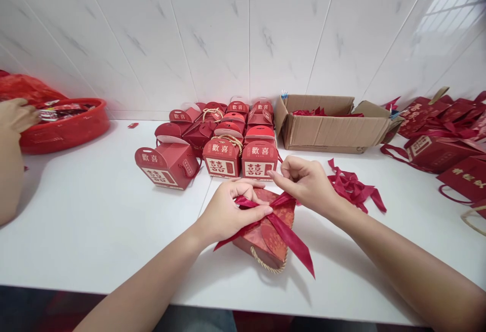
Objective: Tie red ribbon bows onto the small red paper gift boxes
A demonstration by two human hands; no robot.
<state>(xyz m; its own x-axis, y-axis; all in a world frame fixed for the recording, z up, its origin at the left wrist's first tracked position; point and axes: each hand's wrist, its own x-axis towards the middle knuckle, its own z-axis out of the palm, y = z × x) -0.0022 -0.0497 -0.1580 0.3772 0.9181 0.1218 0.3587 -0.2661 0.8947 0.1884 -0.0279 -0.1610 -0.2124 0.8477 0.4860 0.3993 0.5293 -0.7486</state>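
Note:
A red patterned gift box with a twisted gold cord handle lies on the table in front of me. Across its top runs a dark red ribbon, crossed at the middle, with one tail hanging toward the table's front edge. My left hand pinches the ribbon between thumb and fingers at the crossing. On the far right side of the box, my right hand has its fingers curled around another stretch of the same ribbon, which partly disappears beneath the hand.
Several red boxes stand grouped behind. A cardboard carton holds red material; loose ribbons lie before it. More red boxes crowd the right. At left, another person's hand reaches into a red basin of wrapped items.

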